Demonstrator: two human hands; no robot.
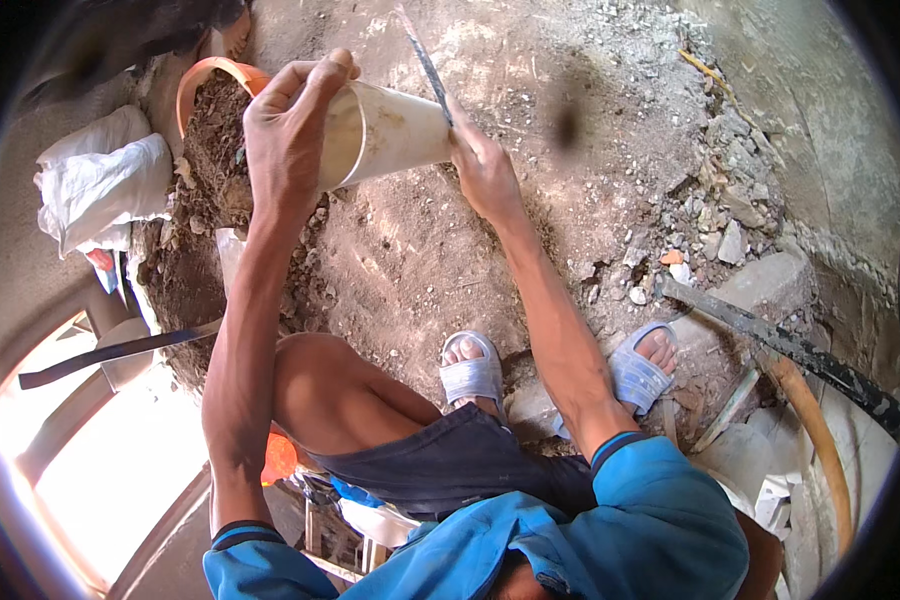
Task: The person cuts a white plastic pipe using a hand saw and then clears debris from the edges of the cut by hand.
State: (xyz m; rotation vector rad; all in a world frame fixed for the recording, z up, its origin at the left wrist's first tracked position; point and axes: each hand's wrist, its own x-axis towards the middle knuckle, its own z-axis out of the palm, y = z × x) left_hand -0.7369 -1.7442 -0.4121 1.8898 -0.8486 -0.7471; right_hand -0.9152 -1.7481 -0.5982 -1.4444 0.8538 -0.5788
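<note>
A short white plastic pipe [400, 130] lies sideways between my hands, with its wide open end toward the left and dirt stains inside. My left hand [288, 135] is closed at that open end, fingers curled by the rim. At the pipe's other end is my right hand [485, 175], closed on a thin flat strip [425, 65] that looks like a saw blade. The strip reaches up and away across the pipe's far end. Part of the right hand's grip is hidden, and I cannot tell how firmly it touches the pipe.
An orange bucket [220, 70] sits by a dark soil heap [215, 130] at left, near a white sack [105, 180]. A dark flat bar [120, 353] juts out lower left. Rubble [720, 215], a metal bar [770, 335] and a wooden stick [815, 420] lie right.
</note>
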